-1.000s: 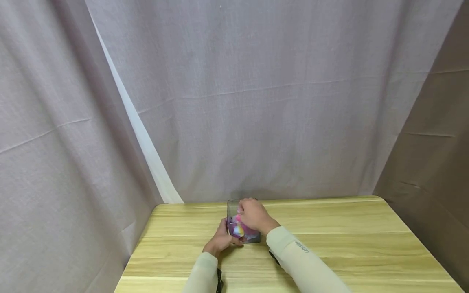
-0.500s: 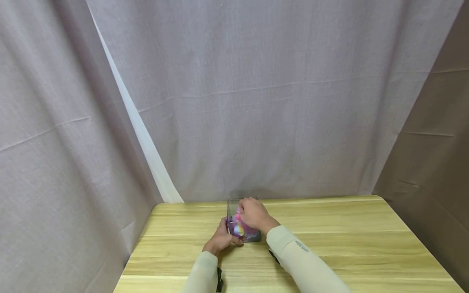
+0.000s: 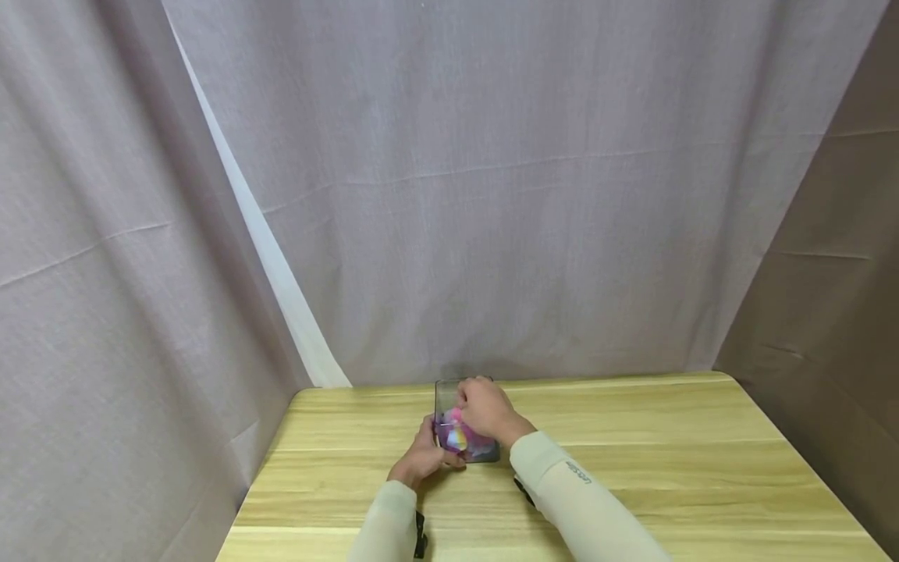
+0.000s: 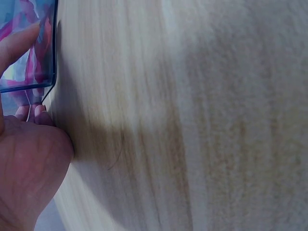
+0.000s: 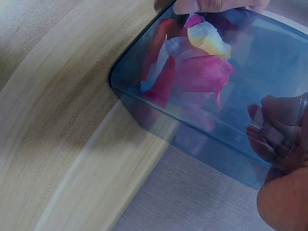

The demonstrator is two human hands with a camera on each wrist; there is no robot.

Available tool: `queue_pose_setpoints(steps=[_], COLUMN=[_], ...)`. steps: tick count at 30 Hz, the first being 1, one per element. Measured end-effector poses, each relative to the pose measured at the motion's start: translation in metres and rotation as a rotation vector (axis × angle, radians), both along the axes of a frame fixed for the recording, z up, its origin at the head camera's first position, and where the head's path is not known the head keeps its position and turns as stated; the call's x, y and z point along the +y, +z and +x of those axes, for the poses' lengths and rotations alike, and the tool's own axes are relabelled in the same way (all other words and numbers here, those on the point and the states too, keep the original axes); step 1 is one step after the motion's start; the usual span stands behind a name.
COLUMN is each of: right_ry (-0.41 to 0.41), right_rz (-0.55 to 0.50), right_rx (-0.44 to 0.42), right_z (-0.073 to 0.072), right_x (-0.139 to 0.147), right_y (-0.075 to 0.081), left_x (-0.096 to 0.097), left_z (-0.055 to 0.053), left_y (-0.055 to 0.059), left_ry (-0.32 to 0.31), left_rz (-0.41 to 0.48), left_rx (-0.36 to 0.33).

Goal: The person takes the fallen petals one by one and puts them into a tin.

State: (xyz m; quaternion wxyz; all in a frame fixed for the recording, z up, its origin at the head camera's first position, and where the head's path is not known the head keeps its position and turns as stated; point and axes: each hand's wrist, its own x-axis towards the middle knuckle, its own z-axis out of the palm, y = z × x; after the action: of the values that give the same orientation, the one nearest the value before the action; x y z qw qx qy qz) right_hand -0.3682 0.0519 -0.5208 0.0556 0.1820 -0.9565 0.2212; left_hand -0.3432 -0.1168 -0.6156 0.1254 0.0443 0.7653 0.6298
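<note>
A see-through, grey-tinted plastic box [image 3: 447, 396] is near the table's back edge. Soft crumpled pieces [image 5: 204, 72] in pink, white, yellow and red are gathered in its lower part. My left hand [image 3: 423, 457] grips the box at its lower left, the thumb [image 4: 21, 45] across its near face. At the box's upper end is my right hand [image 3: 486, 407], fingers curled. Through the tinted wall, the right wrist view shows the fingers [image 5: 274, 115], darkened, with the base of the hand outside the wall. I cannot tell whether they pinch anything.
The wood-grain table [image 3: 667, 468] extends on both sides of the box and has rounded back corners. Grey curtains [image 3: 562, 234] hang right behind it and at the left, with a pale gap [image 3: 260, 226] between them. A darker brown curtain [image 3: 822, 297] closes the right side.
Both hands and the box stay almost in place. Around the right fingertips, the pink and pale pieces in the box shift slightly.
</note>
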Motion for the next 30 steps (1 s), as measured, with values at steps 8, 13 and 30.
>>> queue_pose_setpoints(steps=[8, 13, 30], right_ry=[0.0, 0.004, 0.027], right_rz=[-0.009, -0.015, -0.269], right_rx=[0.002, 0.01, 0.05], right_z=[-0.001, 0.0, 0.014], right_x=[0.001, 0.001, 0.013], right_y=[-0.001, -0.001, 0.002], left_x=[0.0, 0.0, 0.0], left_z=[-0.001, 0.001, 0.001], left_y=[-0.001, -0.001, 0.001], left_ry=[-0.004, 0.004, -0.01], left_rz=[0.005, 0.004, 0.044], left_rx=[0.013, 0.008, 0.002])
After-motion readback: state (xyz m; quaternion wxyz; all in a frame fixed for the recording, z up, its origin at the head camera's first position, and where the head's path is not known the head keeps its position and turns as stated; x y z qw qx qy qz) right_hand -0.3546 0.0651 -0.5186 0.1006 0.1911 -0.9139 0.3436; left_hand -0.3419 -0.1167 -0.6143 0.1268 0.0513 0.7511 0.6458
